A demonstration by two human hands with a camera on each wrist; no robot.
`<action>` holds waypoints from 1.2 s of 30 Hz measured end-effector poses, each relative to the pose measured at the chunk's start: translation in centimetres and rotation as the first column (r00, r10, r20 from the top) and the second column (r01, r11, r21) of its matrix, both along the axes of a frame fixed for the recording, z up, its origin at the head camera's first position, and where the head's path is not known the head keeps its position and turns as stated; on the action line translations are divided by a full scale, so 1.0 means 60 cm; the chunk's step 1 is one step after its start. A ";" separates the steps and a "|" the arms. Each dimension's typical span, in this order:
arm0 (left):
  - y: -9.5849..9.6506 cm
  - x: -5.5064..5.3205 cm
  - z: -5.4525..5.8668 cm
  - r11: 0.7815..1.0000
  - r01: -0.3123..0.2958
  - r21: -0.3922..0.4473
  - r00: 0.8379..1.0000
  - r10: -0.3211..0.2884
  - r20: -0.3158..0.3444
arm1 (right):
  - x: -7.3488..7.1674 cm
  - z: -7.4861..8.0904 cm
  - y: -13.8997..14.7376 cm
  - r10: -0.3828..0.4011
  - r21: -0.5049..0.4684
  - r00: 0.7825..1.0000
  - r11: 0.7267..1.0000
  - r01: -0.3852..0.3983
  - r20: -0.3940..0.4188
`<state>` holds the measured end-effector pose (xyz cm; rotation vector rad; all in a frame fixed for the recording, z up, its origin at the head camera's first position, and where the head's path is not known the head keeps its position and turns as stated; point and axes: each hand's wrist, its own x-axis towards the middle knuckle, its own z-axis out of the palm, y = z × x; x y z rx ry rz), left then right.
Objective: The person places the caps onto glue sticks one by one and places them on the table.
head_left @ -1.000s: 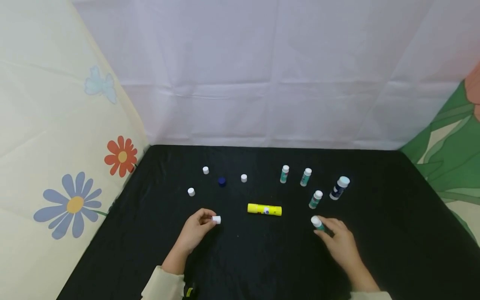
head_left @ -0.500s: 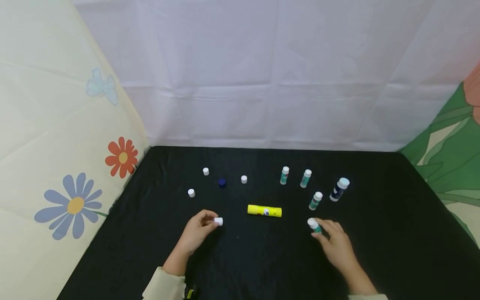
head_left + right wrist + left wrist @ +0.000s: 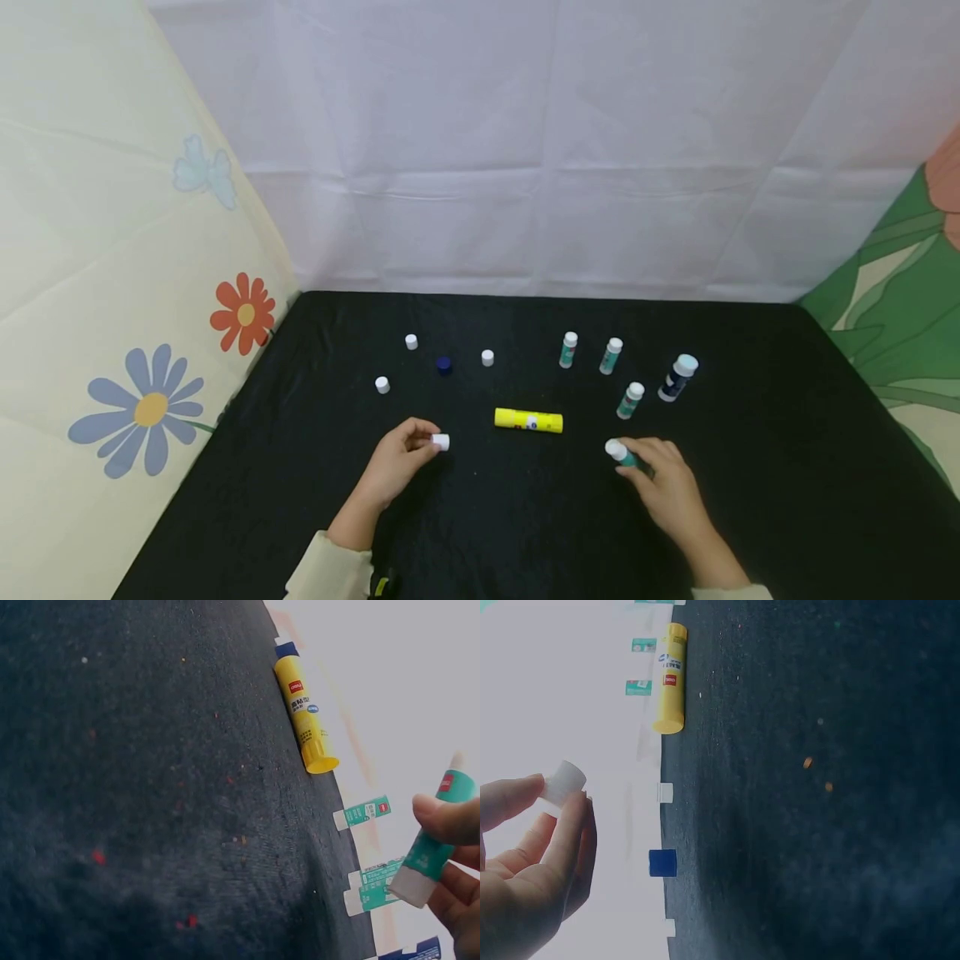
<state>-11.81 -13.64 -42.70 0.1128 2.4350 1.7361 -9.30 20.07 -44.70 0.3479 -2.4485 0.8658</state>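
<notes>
"Closer together than a second ago, our left hand (image 3: 396, 463) and right hand (image 3: 667, 485) are over the tabletop's (image 3: 510, 533) near half. Holding what?"

"We pinch a white cap (image 3: 442, 442) left, a green glue stick (image 3: 430, 853) right, by fingertips, perhaps leaving ends free."

"Elsewhere?"

"Loose caps (image 3: 411, 342) stand toward the far left corner, upright sticks (image 3: 567, 355) toward the far right, likely sorted; a yellow glue stick (image 3: 517, 419) lies between."

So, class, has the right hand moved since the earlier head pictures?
Yes. Judged against the yellow tube lying in place in the head view, the right hand has shifted slightly left, bringing its green stick closer to that tube.
</notes>
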 end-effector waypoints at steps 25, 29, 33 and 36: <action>0.012 0.004 0.000 0.999 0.034 0.013 0.999 -0.034 -0.005 | 0.002 0.006 -0.026 0.037 0.030 0.999 0.999 -0.036 -0.030; 0.014 0.006 0.002 0.998 0.050 0.030 0.999 -0.050 0.001 | 0.002 0.006 -0.029 0.042 0.027 0.999 0.999 -0.041 -0.028; 0.017 0.006 0.002 0.998 0.061 0.035 0.998 -0.061 0.008 | 0.002 0.005 -0.033 0.046 0.024 0.999 0.999 -0.046 -0.010; 0.018 0.005 0.003 0.998 0.057 0.035 0.998 -0.057 0.007 | 0.002 0.005 -0.037 0.050 0.024 0.999 0.998 -0.049 -0.001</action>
